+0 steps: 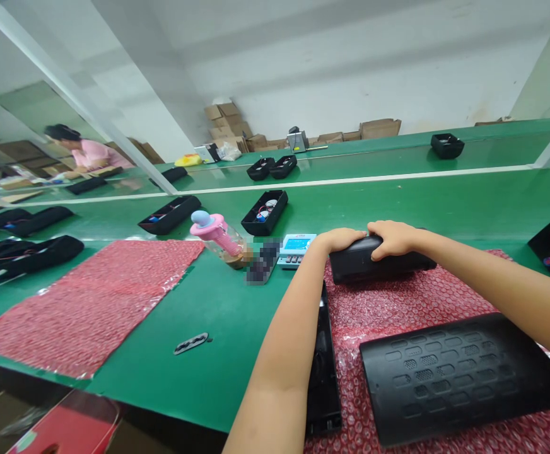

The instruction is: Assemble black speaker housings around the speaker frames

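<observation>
At the far side of the right-hand bubble wrap, a black speaker housing (362, 261) is between my hands. My left hand (344, 239) grips its left end, the fingers partly hidden. My right hand (393, 238) is wrapped over its top, thumb on the near face. Closer to me, a black speaker grille panel (440, 372) with oblong cut-outs lies on the red bubble wrap (351, 362). Beside it, partly behind my left forearm, sits a black shell part (323, 378).
Left of my arms are a blue-and-white device (298, 247), a blurred-out phone-like thing (263, 261), a pink-lidded bottle (221, 239) and a small grey strip (191, 343). Open housings with wires (265, 213) stand farther back. A person in pink (98, 154) works at far left.
</observation>
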`<action>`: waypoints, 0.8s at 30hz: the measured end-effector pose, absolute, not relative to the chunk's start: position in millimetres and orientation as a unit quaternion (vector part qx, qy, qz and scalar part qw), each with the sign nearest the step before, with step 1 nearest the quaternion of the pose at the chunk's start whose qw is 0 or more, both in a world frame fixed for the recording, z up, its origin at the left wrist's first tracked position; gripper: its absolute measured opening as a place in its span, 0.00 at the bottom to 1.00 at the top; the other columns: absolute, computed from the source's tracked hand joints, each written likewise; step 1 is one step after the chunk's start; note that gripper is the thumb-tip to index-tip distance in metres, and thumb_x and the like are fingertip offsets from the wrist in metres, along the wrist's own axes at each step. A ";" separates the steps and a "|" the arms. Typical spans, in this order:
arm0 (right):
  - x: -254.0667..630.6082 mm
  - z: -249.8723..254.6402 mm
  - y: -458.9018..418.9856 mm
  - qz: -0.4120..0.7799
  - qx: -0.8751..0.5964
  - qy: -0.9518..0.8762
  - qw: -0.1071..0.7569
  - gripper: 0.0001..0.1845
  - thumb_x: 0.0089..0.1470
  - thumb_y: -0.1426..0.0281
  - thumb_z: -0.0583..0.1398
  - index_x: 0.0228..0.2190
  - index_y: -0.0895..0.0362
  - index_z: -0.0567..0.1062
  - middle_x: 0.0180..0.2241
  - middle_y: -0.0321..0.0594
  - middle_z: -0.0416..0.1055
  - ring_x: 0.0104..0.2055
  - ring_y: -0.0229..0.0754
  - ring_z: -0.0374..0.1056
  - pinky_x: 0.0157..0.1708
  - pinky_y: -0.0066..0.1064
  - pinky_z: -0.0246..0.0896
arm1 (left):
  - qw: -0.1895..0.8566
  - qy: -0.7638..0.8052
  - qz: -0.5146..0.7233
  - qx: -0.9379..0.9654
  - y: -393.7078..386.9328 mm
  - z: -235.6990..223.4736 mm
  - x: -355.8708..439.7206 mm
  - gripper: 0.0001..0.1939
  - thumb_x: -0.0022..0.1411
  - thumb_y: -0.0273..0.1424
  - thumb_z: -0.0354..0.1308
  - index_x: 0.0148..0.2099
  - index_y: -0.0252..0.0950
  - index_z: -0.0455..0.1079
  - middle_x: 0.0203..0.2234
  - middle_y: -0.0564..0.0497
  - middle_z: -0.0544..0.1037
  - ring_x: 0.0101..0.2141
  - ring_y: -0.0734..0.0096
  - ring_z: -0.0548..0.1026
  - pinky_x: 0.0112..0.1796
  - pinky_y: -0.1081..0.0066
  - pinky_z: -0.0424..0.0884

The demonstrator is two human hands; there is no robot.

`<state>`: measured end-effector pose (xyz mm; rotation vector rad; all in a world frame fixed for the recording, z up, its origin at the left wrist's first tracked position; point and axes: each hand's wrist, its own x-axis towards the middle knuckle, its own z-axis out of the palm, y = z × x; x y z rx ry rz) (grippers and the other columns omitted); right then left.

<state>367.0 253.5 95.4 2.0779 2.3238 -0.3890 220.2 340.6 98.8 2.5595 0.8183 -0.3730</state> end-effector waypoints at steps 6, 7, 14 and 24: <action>367.8 94.0 253.7 -0.123 0.659 0.742 0.000 0.25 0.39 0.54 0.61 0.36 0.54 0.63 0.39 0.43 0.67 0.41 0.50 0.64 0.32 0.34 0.56 | 0.209 0.305 -0.121 0.921 338.5 98.8 218.2 0.31 0.64 0.47 0.31 0.56 0.39 0.65 0.56 0.49 0.67 0.52 0.66 0.68 0.49 0.72 0.62; 368.0 93.6 253.9 -0.122 0.659 0.742 0.000 0.25 0.39 0.54 0.62 0.37 0.54 0.63 0.39 0.43 0.67 0.41 0.50 0.64 0.33 0.34 0.56 | 0.208 0.307 -0.117 0.921 337.7 98.6 217.4 0.32 0.64 0.49 0.31 0.56 0.40 0.65 0.56 0.50 0.68 0.51 0.66 0.69 0.49 0.72 0.63; 367.7 93.4 251.6 -0.109 0.657 0.746 0.000 0.24 0.40 0.54 0.62 0.36 0.54 0.64 0.39 0.44 0.67 0.41 0.52 0.64 0.33 0.35 0.57 | 0.136 0.301 -0.074 0.941 318.1 100.6 213.0 0.30 0.62 0.51 0.37 0.53 0.40 0.67 0.50 0.47 0.73 0.49 0.57 0.70 0.48 0.65 0.64; 373.8 96.1 256.2 -0.159 0.648 0.745 -0.012 0.25 0.39 0.56 0.64 0.38 0.55 0.65 0.40 0.44 0.67 0.42 0.52 0.64 0.35 0.36 0.58 | 0.158 0.277 -0.138 0.938 318.2 109.8 217.9 0.29 0.56 0.47 0.49 0.56 0.37 0.62 0.50 0.48 0.73 0.45 0.62 0.72 0.42 0.71 0.67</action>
